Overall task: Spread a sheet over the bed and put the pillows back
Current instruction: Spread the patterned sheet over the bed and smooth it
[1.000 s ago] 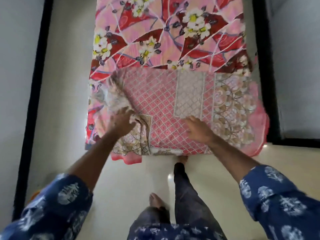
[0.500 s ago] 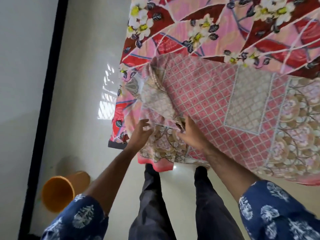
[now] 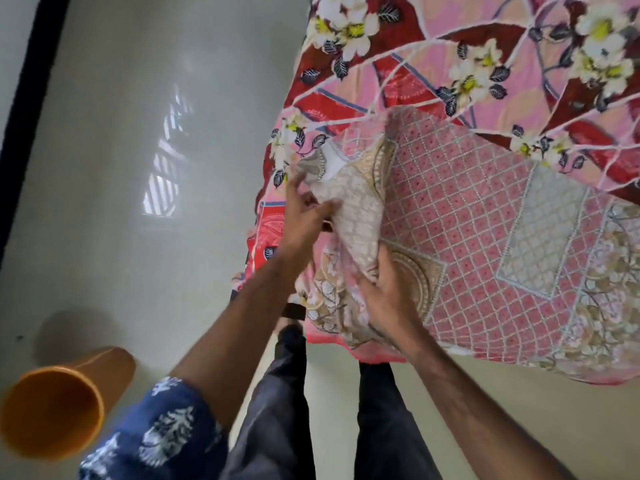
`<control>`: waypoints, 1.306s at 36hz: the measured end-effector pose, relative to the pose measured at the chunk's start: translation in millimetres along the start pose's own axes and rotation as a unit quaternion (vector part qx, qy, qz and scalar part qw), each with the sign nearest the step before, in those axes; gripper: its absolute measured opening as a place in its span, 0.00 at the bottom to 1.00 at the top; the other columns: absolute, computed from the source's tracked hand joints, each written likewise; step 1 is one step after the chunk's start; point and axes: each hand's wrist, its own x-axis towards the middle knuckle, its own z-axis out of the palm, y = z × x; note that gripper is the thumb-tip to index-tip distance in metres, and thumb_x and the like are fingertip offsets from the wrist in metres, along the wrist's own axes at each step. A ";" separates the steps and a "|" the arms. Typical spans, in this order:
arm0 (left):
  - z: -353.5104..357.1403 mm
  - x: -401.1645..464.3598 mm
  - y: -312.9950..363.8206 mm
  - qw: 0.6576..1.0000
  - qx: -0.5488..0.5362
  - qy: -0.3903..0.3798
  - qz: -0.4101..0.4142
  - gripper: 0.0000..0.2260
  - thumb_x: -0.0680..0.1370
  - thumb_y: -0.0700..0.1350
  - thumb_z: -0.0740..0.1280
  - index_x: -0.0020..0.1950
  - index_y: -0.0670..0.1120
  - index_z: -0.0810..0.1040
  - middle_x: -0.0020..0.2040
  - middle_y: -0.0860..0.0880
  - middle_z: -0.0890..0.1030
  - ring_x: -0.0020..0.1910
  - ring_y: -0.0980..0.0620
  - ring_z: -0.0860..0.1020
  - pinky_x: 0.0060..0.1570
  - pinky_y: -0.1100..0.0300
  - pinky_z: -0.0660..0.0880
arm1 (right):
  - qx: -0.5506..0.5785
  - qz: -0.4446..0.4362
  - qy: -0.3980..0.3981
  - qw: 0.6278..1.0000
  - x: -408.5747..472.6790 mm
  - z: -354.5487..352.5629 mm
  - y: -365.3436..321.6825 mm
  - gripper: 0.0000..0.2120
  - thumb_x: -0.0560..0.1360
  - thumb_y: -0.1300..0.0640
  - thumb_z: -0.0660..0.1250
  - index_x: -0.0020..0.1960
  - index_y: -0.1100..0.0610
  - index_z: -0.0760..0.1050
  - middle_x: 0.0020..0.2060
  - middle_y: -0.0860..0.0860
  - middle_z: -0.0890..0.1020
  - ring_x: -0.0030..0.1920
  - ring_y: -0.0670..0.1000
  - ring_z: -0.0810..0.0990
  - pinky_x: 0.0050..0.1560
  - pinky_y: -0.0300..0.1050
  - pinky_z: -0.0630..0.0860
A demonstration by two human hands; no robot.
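A folded pink sheet (image 3: 485, 244) with a white lattice print and beige floral border lies on the near end of the bed (image 3: 433, 64), which is covered in a red and pink flowered cloth. Its left corner is turned up, showing the pale underside. My left hand (image 3: 304, 216) pinches that raised flap at its upper left edge. My right hand (image 3: 388, 299) grips the same flap lower down, near the bed's front edge. No pillows are in view.
An orange plastic bucket (image 3: 55, 407) lies on its side on the pale floor (image 3: 138, 237) at the lower left. A black strip (image 3: 24, 84) runs along the floor's left edge. My legs stand against the bed's near end.
My view has moved closer and left. My left hand has reached further up the turned-up flap, and my right hand has lifted the flap higher off the folded sheet.
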 end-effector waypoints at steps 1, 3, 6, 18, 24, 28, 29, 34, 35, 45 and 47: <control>-14.4 2.6 13.0 0.999 0.018 0.006 0.039 0.30 0.75 0.30 0.71 0.72 0.49 0.64 0.54 0.45 0.80 0.46 0.53 0.82 0.41 0.53 0.81 | 0.005 -0.009 -0.020 1.000 -0.8 14.6 -11.4 0.23 0.79 0.39 0.65 0.72 0.44 0.66 0.59 0.42 0.82 0.59 0.46 0.82 0.59 0.50 0.78; -48.1 7.3 42.2 0.987 0.088 0.017 0.134 0.27 0.74 0.30 0.71 0.70 0.46 0.68 0.52 0.46 0.79 0.45 0.53 0.80 0.40 0.56 0.78 | -0.017 -0.024 -0.056 0.998 4.7 46.9 -37.5 0.27 0.80 0.39 0.63 0.75 0.46 0.62 0.62 0.51 0.82 0.61 0.55 0.82 0.59 0.54 0.78; -100.3 21.6 82.7 0.941 0.225 0.043 0.251 0.19 0.73 0.33 0.67 0.61 0.48 0.76 0.49 0.50 0.79 0.40 0.52 0.77 0.35 0.54 0.75 | -0.058 -0.038 -0.124 0.990 26.3 98.5 -72.0 0.28 0.82 0.52 0.64 0.78 0.55 0.58 0.57 0.62 0.82 0.56 0.63 0.81 0.47 0.48 0.72; -164.6 34.9 73.6 0.875 0.442 0.029 0.198 0.18 0.78 0.36 0.69 0.67 0.41 0.75 0.65 0.39 0.74 0.61 0.46 0.77 0.64 0.54 0.74 | -0.050 -0.021 -0.316 0.947 36.7 134.3 -61.2 0.13 0.81 0.55 0.67 0.65 0.49 0.76 0.53 0.49 0.82 0.56 0.51 0.82 0.63 0.53 0.77; -128.3 8.0 23.7 0.863 0.472 0.005 0.177 0.23 0.73 0.44 0.66 0.68 0.45 0.74 0.66 0.40 0.71 0.63 0.40 0.75 0.61 0.42 0.75 | -0.061 0.043 -0.243 0.967 22.4 64.1 6.4 0.12 0.81 0.63 0.63 0.61 0.53 0.78 0.46 0.42 0.83 0.47 0.38 0.82 0.52 0.39 0.78; -104.6 9.7 25.5 0.794 0.554 0.073 0.239 0.21 0.77 0.44 0.69 0.69 0.46 0.73 0.72 0.41 0.68 0.67 0.37 0.70 0.58 0.37 0.71 | -0.081 0.050 -0.141 0.985 28.2 0.3 37.5 0.11 0.81 0.61 0.65 0.58 0.47 0.79 0.48 0.50 0.85 0.46 0.54 0.85 0.55 0.61 0.81; -100.4 13.7 31.9 0.782 0.563 0.075 0.258 0.20 0.77 0.44 0.69 0.69 0.46 0.72 0.72 0.41 0.68 0.68 0.37 0.70 0.59 0.37 0.70 | -0.091 0.046 -0.109 0.989 33.9 -16.2 41.8 0.11 0.81 0.62 0.65 0.58 0.49 0.79 0.48 0.49 0.85 0.45 0.52 0.85 0.54 0.59 0.81; -75.3 58.0 71.7 0.763 0.583 -0.041 0.277 0.18 0.79 0.38 0.67 0.69 0.45 0.72 0.70 0.41 0.72 0.53 0.40 0.81 0.53 0.42 0.79 | -0.119 -0.023 0.041 0.992 86.7 -96.4 43.4 0.14 0.79 0.70 0.65 0.62 0.59 0.77 0.57 0.54 0.81 0.53 0.49 0.81 0.56 0.48 0.81; -68.1 68.9 79.0 0.746 0.605 -0.059 0.272 0.18 0.80 0.39 0.66 0.70 0.45 0.72 0.70 0.41 0.72 0.52 0.40 0.82 0.52 0.42 0.80 | -0.129 -0.039 0.065 0.989 100.3 -108.7 41.4 0.14 0.78 0.70 0.65 0.62 0.59 0.77 0.58 0.53 0.80 0.54 0.50 0.81 0.56 0.48 0.81; -12.8 145.3 97.1 0.675 0.694 -0.144 0.207 0.34 0.75 0.45 0.76 0.76 0.43 0.64 0.68 0.36 0.73 0.62 0.36 0.77 0.57 0.40 0.79 | -0.259 -0.074 0.037 0.962 180.7 -158.6 23.1 0.28 0.78 0.64 0.68 0.76 0.57 0.64 0.73 0.54 0.65 0.61 0.55 0.76 0.54 0.48 0.75; 0.1 131.6 102.6 0.655 0.718 -0.149 0.179 0.19 0.80 0.45 0.70 0.66 0.40 0.71 0.60 0.38 0.78 0.51 0.40 0.79 0.47 0.49 0.76 | -0.288 -0.063 0.015 0.955 184.3 -159.8 24.9 0.32 0.78 0.63 0.69 0.78 0.56 0.60 0.74 0.54 0.63 0.60 0.57 0.78 0.55 0.53 0.77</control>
